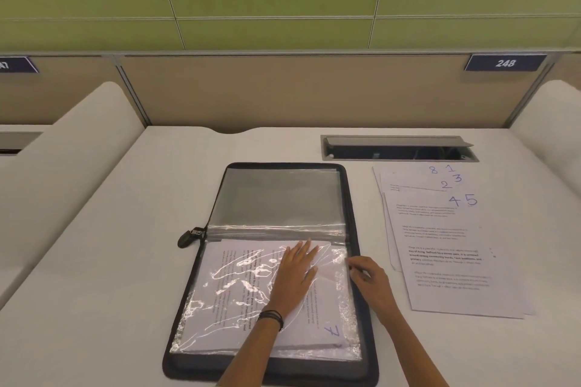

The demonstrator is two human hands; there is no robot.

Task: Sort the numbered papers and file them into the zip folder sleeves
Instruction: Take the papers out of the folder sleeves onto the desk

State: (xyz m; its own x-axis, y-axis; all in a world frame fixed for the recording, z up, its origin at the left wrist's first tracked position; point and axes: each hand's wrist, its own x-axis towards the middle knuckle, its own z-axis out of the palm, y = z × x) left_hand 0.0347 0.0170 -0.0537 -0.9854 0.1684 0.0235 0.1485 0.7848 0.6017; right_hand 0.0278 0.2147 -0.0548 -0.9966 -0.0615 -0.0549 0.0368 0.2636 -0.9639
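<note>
The left hand (294, 273) is lying flat with its fingers straight and together, pressing on the paper marked 7 (327, 324). I cannot tell whether the fingertips are lying over or under the plastic. Just at its 3 o'clock, the right hand (369, 276) is curling its fingers and appears to be pinching the right edge of the clear sleeve (239, 292).

That sheet is sitting in the near half of the open zip folder (195, 369), with its number toward 5 o'clock. The film over it is wrinkling and catching glare. The remaining numbered papers (456, 261) are waiting in a loose fan on the table (110, 261) at the folder's 3 o'clock, showing 8, 1, 3, 2, 4 and 5. They are lying apart from the folder. The zip pull (188, 237) is resting at the folder's 9 o'clock.

The likely trouble is the film itself. If the right hand is tugging while the left is pushing, the sheet could be buckling or catching a corner on the wrinkled plastic. The fan is also showing its numbers out of order, so misfiling is a risk if sheets are simply being taken from the top.
</note>
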